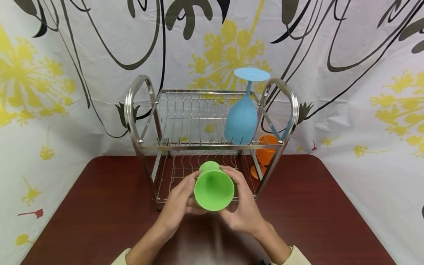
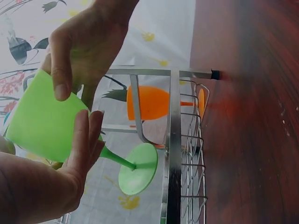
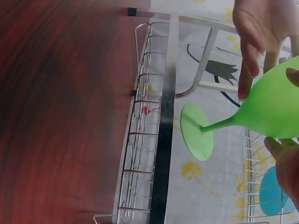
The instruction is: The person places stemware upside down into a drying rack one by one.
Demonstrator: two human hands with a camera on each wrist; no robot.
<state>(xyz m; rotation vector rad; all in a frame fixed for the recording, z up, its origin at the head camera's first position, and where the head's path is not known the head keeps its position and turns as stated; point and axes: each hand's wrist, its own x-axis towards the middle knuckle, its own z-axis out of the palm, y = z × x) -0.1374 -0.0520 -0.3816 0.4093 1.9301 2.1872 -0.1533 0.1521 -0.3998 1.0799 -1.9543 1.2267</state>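
Both hands hold a green plastic goblet (image 1: 213,191) in front of the rack, its open mouth toward the head camera. The left hand (image 1: 179,200) grips the bowl from the left side and the right hand (image 1: 245,206) from the right, fingers and thumbs curved around it. The left wrist view shows the goblet's thin stem and round foot (image 2: 138,169) pointing toward the rack. From the right wrist, the bowl (image 3: 271,105) appears between the two hands, and its foot stands apart from the rack's rail. The inside of the bowl looks bare.
A two-tier metal dish rack (image 1: 208,147) stands on the dark red table (image 1: 86,209). Upside down on its upper tier, at the right, leans a blue goblet (image 1: 243,117). An orange goblet (image 1: 266,151) is upright at the rack's right side. Patterned cloth (image 1: 99,48) hangs behind.
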